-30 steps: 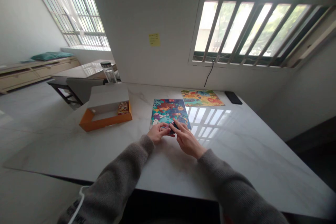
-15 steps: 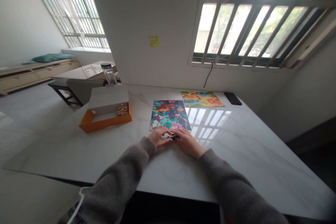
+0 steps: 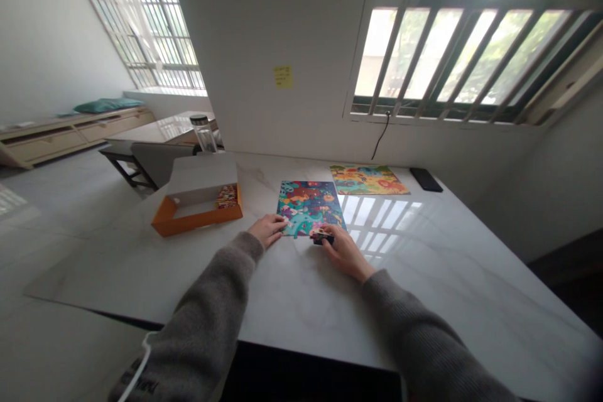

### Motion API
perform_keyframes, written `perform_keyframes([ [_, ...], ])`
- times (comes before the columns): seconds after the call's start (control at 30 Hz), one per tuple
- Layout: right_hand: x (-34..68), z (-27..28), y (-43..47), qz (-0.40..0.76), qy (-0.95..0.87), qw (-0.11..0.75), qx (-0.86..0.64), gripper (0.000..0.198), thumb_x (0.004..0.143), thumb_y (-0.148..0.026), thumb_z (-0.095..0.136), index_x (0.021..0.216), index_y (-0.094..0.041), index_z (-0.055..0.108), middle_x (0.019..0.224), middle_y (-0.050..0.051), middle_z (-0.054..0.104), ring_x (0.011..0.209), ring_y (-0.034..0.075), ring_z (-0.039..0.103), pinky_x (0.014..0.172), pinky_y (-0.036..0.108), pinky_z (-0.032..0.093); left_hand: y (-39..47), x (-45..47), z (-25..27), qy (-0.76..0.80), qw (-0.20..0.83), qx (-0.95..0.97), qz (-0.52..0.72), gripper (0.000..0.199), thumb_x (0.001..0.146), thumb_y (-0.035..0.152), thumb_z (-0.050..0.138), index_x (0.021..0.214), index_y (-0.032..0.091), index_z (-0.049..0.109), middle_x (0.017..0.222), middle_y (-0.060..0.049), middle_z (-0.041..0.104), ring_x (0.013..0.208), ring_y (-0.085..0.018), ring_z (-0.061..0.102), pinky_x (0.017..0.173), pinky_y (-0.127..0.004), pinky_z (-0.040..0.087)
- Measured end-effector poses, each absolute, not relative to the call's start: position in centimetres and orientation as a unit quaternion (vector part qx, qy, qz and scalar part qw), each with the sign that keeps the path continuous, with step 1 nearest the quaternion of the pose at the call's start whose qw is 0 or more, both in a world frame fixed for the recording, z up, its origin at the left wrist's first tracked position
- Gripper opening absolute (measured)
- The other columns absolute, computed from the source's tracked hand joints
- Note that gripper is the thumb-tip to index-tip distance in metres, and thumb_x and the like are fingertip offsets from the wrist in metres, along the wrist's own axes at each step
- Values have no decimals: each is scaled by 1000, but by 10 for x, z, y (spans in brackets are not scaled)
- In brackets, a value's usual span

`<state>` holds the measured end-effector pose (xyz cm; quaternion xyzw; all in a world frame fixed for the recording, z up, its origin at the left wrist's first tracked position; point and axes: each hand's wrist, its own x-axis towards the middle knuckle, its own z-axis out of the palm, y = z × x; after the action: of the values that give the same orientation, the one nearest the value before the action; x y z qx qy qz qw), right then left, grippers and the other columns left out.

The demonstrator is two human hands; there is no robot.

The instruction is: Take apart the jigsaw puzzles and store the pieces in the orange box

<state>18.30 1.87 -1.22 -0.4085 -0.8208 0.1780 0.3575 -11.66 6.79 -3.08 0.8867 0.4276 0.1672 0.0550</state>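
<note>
Both hands have drawn apart since the earlier frames, when they were bunched together at the near edge of the blue puzzle (image 3: 309, 207). Left hand (image 3: 268, 228) now sits at the puzzle's near left corner, fingers loosely curled, fingertips touching or just over the edge; it does not appear to grip anything. Right hand (image 3: 343, 250) has moved to the near right corner and pinches a small dark puzzle piece (image 3: 321, 237) between thumb and fingers, the piece held low, right at the puzzle's near edge. Whether the piece touches the table (image 3: 424, 264) cannot be told.

Reading of the change: the two-handed fiddling over one spot is over; the left hand looks to be steadying the board while the right carries a single piece alongside it.

Position of the piece: between the two hands but close to the right one, just beside the near right corner of the blue puzzle, well apart from the orange box (image 3: 198, 207) to the far left. More loose pieces show inside that box at its right end. A second, yellow-toned puzzle (image 3: 367, 179) lies farther back and to the right, with a dark phone (image 3: 425, 179) beyond it near the wall.
</note>
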Motion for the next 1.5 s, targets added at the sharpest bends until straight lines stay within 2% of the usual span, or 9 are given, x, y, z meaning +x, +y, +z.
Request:
perform_keyframes([
  [0.13, 184, -17, 23, 186, -819, 329, -433, 16, 89, -20, 50, 104, -20, 55, 99, 8, 66, 92, 22, 62, 82, 34, 48, 66, -108, -22, 442, 18, 888, 124, 34, 92, 21, 50, 123, 20, 65, 122, -10, 64, 113, -25, 55, 101, -38, 47],
  [0.33, 185, -17, 22, 189, -815, 326, -440, 13, 90, -20, 48, 101, -20, 53, 96, 7, 65, 90, 21, 61, 80, 32, 46, 59, -99, -13, 457, 3, 883, 108, 30, 90, 30, 59, 117, 20, 66, 118, -9, 65, 111, -24, 56, 98, -35, 48],
  [0.6, 184, -16, 22, 187, -818, 325, -436, 13, 89, -20, 48, 101, -19, 53, 94, 7, 64, 87, 21, 60, 80, 33, 46, 53, -83, -10, 510, -50, 850, 124, 26, 87, 13, 51, 107, 19, 67, 102, -10, 68, 99, -24, 58, 80, -33, 51],
  [0.73, 184, -18, 22, 182, -819, 331, -432, 14, 90, -21, 49, 102, -20, 54, 96, 8, 65, 90, 21, 60, 82, 34, 47, 58, -82, -16, 491, -18, 857, 153, 29, 83, 7, 53, 103, 22, 68, 103, -10, 64, 100, -25, 54, 86, -36, 49],
  [0.87, 184, -21, 24, 169, -825, 330, -426, 14, 90, -22, 50, 102, -20, 54, 99, 9, 64, 95, 23, 60, 85, 36, 47, 61, -86, -20, 480, 25, 855, 197, 24, 90, 17, 53, 103, 26, 71, 102, -8, 63, 98, -24, 52, 91, -38, 46],
  [1.1, 185, -19, 23, 162, -827, 331, -425, 12, 90, -21, 49, 101, -19, 53, 97, 8, 64, 91, 21, 59, 82, 34, 47, 58, -86, -12, 520, 34, 834, 183, 27, 96, 27, 47, 107, 27, 71, 107, -7, 67, 98, -24, 56, 88, -36, 47],
  [1.23, 184, -18, 22, 167, -826, 328, -427, 12, 90, -22, 48, 100, -19, 53, 96, 9, 64, 90, 21, 59, 81, 34, 47, 52, -83, -9, 543, 45, 816, 192, 24, 95, 27, 48, 102, 26, 71, 98, -8, 69, 93, -24, 60, 86, -38, 49],
  [1.37, 184, -18, 23, 176, -824, 327, -429, 11, 90, -22, 48, 99, -19, 52, 95, 8, 64, 90, 21, 59, 79, 33, 46, 47, -76, -8, 509, 125, 778, 346, 26, 93, 30, 49, 99, 20, 72, 97, -9, 67, 94, -23, 61, 88, -37, 51],
  [1.5, 184, -14, 23, 176, -804, 354, -444, 7, 88, -24, 50, 92, -20, 53, 90, 6, 62, 84, 20, 58, 76, 32, 45, 38, -58, -1, 455, 323, 697, 451, 39, 90, 47, 52, 96, 14, 72, 87, -7, 68, 81, -19, 64, 74, -30, 53],
])
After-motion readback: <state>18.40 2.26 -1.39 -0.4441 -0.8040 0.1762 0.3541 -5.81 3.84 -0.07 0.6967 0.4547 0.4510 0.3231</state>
